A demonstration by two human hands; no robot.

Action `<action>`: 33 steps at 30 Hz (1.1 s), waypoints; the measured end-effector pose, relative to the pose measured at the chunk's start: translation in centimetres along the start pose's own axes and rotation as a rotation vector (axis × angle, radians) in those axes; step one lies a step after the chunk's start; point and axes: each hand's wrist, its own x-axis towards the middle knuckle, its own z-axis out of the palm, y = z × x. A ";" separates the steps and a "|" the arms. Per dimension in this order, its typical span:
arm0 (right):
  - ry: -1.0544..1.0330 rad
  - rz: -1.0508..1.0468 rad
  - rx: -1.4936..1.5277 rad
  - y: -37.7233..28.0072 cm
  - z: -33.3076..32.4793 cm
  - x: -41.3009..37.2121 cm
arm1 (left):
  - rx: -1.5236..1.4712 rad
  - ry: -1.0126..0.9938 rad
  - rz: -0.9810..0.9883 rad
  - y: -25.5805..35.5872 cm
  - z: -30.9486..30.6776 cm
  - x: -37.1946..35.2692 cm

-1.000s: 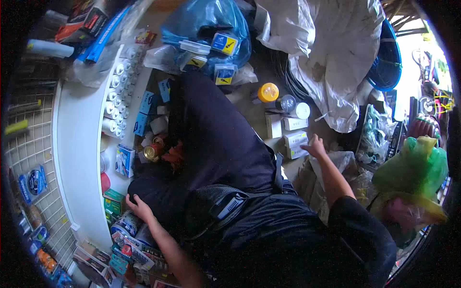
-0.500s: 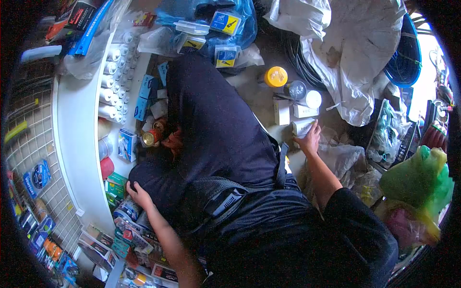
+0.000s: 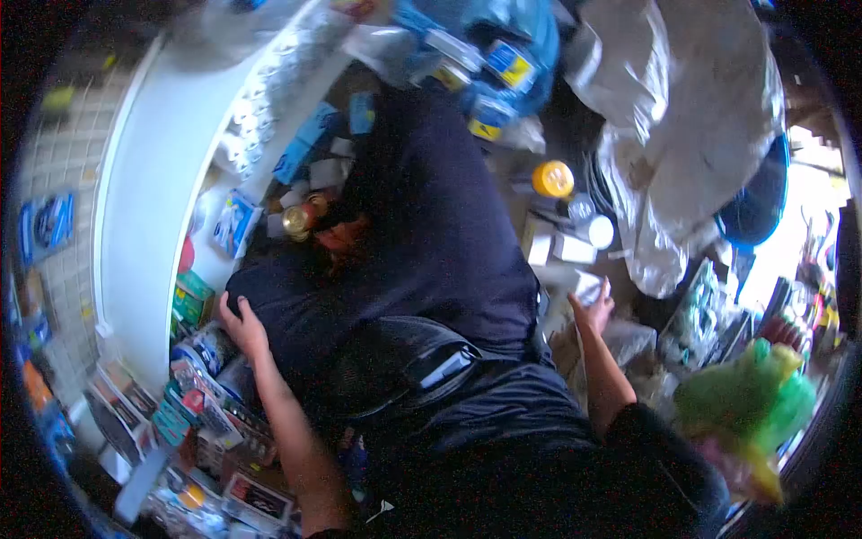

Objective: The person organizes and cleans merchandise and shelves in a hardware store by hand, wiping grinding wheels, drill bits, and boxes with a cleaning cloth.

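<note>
My right hand [image 3: 593,314] has its thumb and fingers around a small white box [image 3: 585,287] on the floor, at the right of my legs. Just beyond it are two more white boxes, one upright [image 3: 538,241] and one lying flat [image 3: 575,249]. A white round-topped container [image 3: 600,232], a clear one [image 3: 580,208] and a yellow-lidded jar [image 3: 552,180] stand behind them. On my bent knee rests my left hand [image 3: 244,329], fingers apart and holding nothing, near a green box [image 3: 191,298] on the shelf. Motion blur softens the picture.
A white shelf unit [image 3: 135,216] with rolled white tubes [image 3: 251,117] runs along the left. Packaged goods [image 3: 202,404] crowd the lower left. Crumpled plastic sheeting [image 3: 709,108], a blue tub [image 3: 759,202] and a green bag [image 3: 750,391] are on the right.
The whole view has turned, so the floor items sit lower and farther right. My right hand stays at the white box, its fingers now more spread. My left hand remains on the knee.
</note>
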 end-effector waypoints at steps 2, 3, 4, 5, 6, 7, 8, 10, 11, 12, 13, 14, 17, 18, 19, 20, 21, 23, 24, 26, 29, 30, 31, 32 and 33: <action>0.185 -0.181 -0.005 1.5 -2.7 0.2 | -0.034 0.052 0.044 -1.0 0.6 0.1; 0.134 -0.344 0.218 1.2 -5.7 0.9 | -0.053 0.076 0.055 -0.7 1.0 -0.2; 0.160 -0.438 0.284 1.1 -7.5 2.0 | -0.069 0.092 0.022 0.9 0.6 -0.6; 0.140 -0.420 0.348 1.2 -9.7 3.2 | -0.080 0.105 -0.011 2.6 0.1 -1.2; 0.099 -0.467 0.255 -0.9 -13.2 3.4 | -0.081 0.117 -0.035 3.1 0.2 -1.3; 0.062 -0.509 0.163 -3.6 -17.2 2.7 | -0.080 0.126 -0.054 3.4 0.0 -1.4; 0.058 -0.577 0.079 -4.6 -19.8 4.2 | -0.083 0.140 -0.040 3.5 0.1 -1.4; -0.001 -0.821 0.101 -12.4 -23.9 2.9 | -0.083 0.152 -0.055 3.8 -0.3 -1.7; -0.067 -0.988 0.205 -18.6 -25.6 -1.1 | -0.082 0.147 -0.085 4.0 -0.6 -1.6; -0.036 -1.087 0.098 -24.2 -26.4 -4.4 | -0.052 0.172 -0.110 3.7 -0.4 -1.8; 0.013 -1.176 -0.009 -29.6 -26.8 -8.0 | -0.030 0.190 -0.130 3.7 -0.3 -1.8; -0.017 -1.267 -0.038 -34.8 -26.6 -12.1 | -0.026 0.187 -0.161 3.8 -0.3 -1.8; -0.279 -1.431 0.279 -46.9 -20.3 -20.5 | -0.120 0.152 -0.200 3.9 -0.7 -2.2; -0.314 -1.634 0.248 -50.7 -18.2 -24.6 | -0.111 0.152 -0.201 4.1 -1.2 -2.3; -0.396 -1.678 0.258 -53.8 -16.0 -29.6 | -0.099 0.167 -0.215 4.0 -1.0 -2.3; -0.289 -1.820 0.069 -56.4 -14.6 -35.3 | -0.087 0.178 -0.228 3.9 -0.5 -2.3; -0.335 -2.043 0.037 -58.5 -12.8 -40.0 | -0.073 0.186 -0.242 3.7 -0.2 -2.3; -0.406 -2.235 -0.014 -62.1 -8.3 -48.4 | -0.090 0.214 -0.259 3.5 -0.3 -2.4; -0.444 -2.295 -0.093 -63.9 -6.0 -52.2 | -0.101 0.228 -0.265 3.4 -0.3 -2.4; -0.390 -2.222 -0.304 -67.1 -0.9 -59.3 | -0.101 0.237 -0.273 3.2 -0.4 -2.3; -0.290 -2.199 -0.621 -69.7 4.7 -69.3 | -0.117 0.126 -0.297 3.0 -1.1 -1.4; -0.300 -2.139 -0.623 -70.6 7.5 -71.2 | -0.238 0.171 -0.290 1.9 1.8 -1.2; -0.249 -2.128 -0.639 -70.2 7.7 -72.9 | -0.330 0.194 -0.281 1.0 3.4 -0.9; -0.201 -2.113 -0.654 -69.8 7.8 -74.4 | -0.422 0.216 -0.271 0.2 4.8 -0.6; -0.154 -2.094 -0.673 -69.6 7.9 -75.4 | -0.490 0.219 -0.269 -0.1 4.8 -0.4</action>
